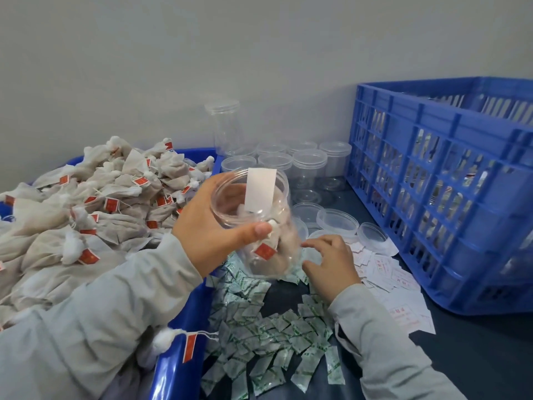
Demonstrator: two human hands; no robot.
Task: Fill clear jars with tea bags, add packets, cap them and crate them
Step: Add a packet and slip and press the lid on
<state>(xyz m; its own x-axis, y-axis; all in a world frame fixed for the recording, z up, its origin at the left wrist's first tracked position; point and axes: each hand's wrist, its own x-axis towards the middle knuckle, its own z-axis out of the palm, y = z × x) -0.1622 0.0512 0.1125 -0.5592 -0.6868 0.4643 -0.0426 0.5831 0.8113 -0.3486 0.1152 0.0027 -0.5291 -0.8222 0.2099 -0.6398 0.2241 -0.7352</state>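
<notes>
Jar (253, 215) gripped by left hand (213, 226); right hand (331, 264) fingers loosely curled over packets (271, 327).

jar (259, 226): clear glossy plastic; tea bags (86, 203): matt cloth | crate (432, 174): blue plastic

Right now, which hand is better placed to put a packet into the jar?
Right. The right hand rests on the green-printed packets, fingers curled among them, while the left hand grips the open jar.

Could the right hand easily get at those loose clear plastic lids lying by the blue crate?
Probably yes. The right hand hovers over small packets, holding nothing, and the clear round plastic lids lie just beyond its fingers, uncovered.
</notes>
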